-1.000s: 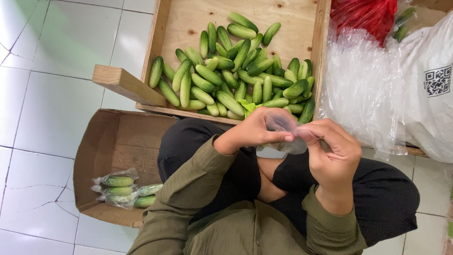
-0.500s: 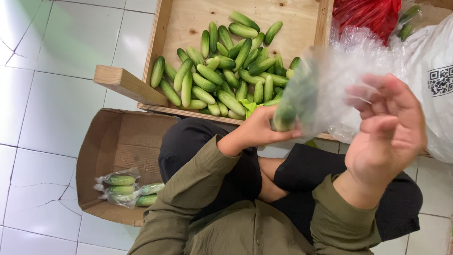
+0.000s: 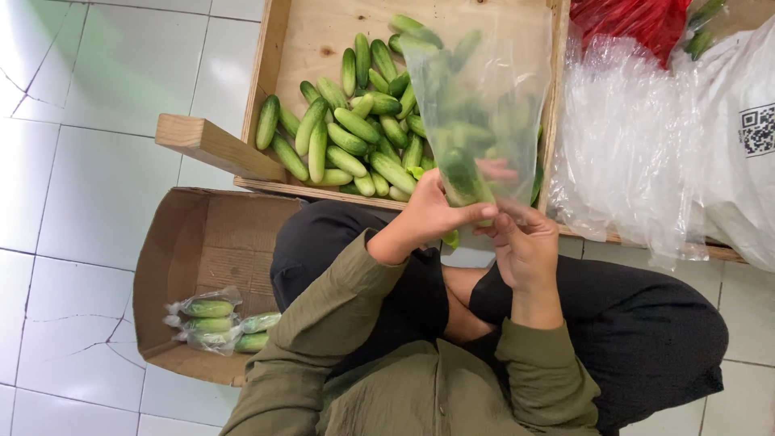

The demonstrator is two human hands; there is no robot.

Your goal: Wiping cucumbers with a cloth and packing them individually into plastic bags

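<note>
My left hand (image 3: 432, 214) and my right hand (image 3: 525, 242) both pinch the mouth of a clear plastic bag (image 3: 484, 105), which stands spread open and upright above my lap. Through the bag I see the pile of green cucumbers (image 3: 347, 137) lying in the wooden crate (image 3: 299, 40) in front of me. Whether a cucumber is inside the bag I cannot tell. I sit cross-legged in dark trousers and olive sleeves.
A cardboard box (image 3: 202, 242) to my left holds bagged cucumbers (image 3: 214, 319). A wooden block (image 3: 214, 145) lies at the crate's corner. Crumpled clear plastic sheets (image 3: 630, 145), a white sack (image 3: 743, 137) and a red bag (image 3: 630, 24) lie on the right. The floor is white tile.
The small crumpled bag I held in both hands has been shaken out and now stands spread open. My right hand swung out to the right, then came back to the bag's mouth.
</note>
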